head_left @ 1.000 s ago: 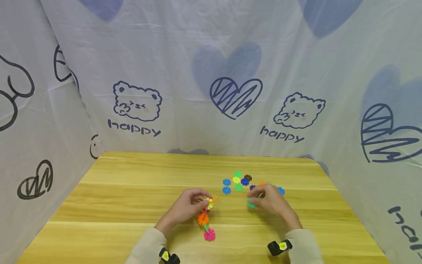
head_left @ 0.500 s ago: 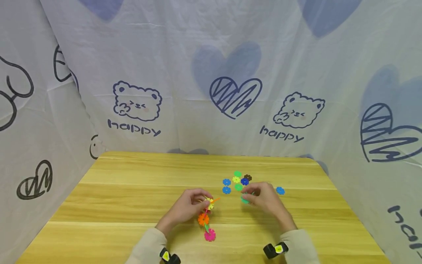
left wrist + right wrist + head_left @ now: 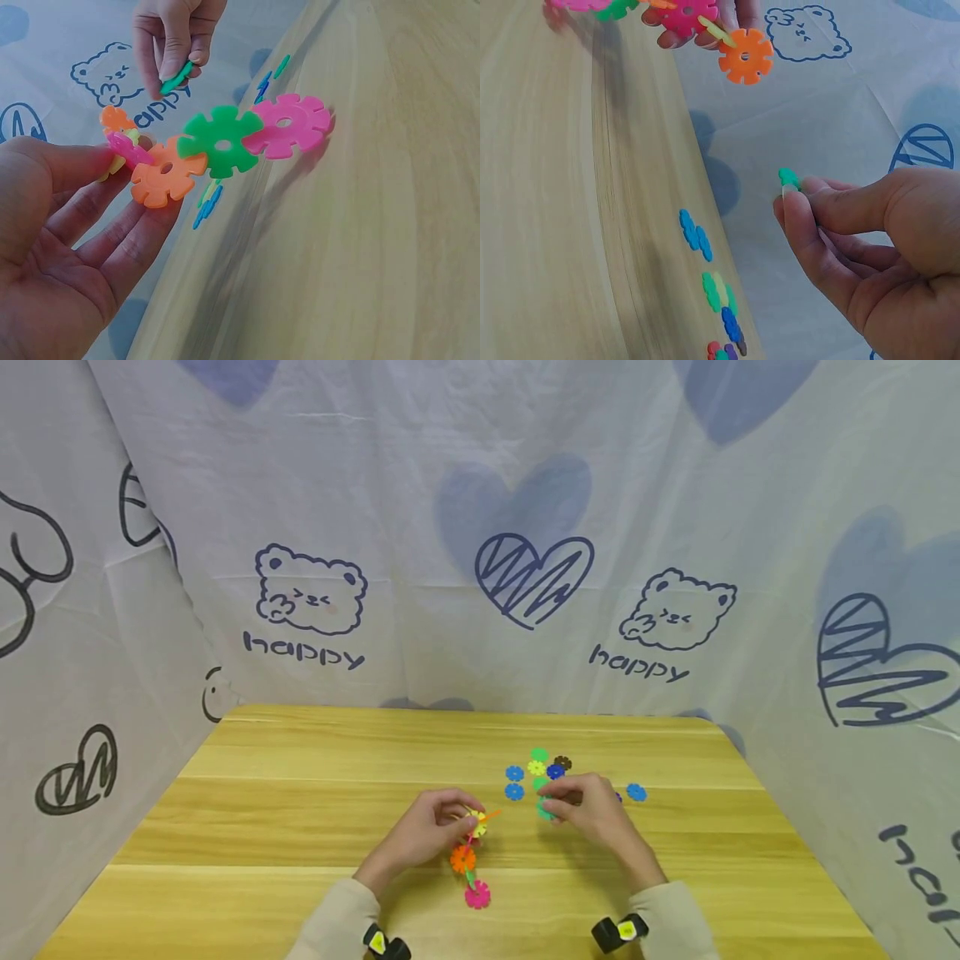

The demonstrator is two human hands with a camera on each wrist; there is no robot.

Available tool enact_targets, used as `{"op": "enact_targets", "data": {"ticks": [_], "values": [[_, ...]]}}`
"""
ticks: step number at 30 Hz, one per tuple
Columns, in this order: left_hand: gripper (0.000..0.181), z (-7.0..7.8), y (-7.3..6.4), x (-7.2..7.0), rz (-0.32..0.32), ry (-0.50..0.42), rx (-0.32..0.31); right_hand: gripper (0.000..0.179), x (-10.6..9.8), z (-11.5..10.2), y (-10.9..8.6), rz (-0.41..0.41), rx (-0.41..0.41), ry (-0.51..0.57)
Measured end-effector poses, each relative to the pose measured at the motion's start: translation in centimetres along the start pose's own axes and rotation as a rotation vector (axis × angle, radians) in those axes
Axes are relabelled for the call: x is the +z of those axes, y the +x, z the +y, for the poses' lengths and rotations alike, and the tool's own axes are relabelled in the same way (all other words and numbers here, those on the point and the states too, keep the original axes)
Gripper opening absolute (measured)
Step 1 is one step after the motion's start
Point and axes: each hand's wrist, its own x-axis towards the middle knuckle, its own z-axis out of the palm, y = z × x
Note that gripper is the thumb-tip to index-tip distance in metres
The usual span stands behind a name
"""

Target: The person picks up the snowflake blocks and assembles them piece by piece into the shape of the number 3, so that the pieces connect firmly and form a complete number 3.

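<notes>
My left hand (image 3: 423, 831) pinches a chain of interlocking snowflake discs near its upper end. In the left wrist view the chain runs from a pink disc (image 3: 292, 126) through a green disc (image 3: 223, 142) and an orange disc (image 3: 166, 169) to a second pink disc (image 3: 129, 150) by the thumb. A yellow disc and a further orange disc (image 3: 745, 56) form the far end. Between thumb and fingers of my right hand (image 3: 596, 814) is a single green disc (image 3: 788, 178), held apart from the chain and off the table.
Several loose discs lie on the wooden table (image 3: 315, 777) beyond the hands, among them two blue discs (image 3: 514, 782), a yellow disc (image 3: 536, 767) and a brown disc (image 3: 562, 763). Farther right lies another blue disc (image 3: 636, 792). A printed cloth (image 3: 420, 635) hangs behind the table.
My right hand has moved left with the green disc, nearer the chain, uncovering a blue disc and part of a purple disc on the right. The left hand and chain stay nearly still.
</notes>
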Motion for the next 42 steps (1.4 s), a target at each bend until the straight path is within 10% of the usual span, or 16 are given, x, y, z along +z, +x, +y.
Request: {"op": "enact_targets", "data": {"ticks": [42], "values": [[0.026, 0.2, 0.1, 0.5, -0.051, -0.022, 0.005, 0.021, 2.7, -2.3, -0.2, -0.108, -0.064, 0.083]]}}
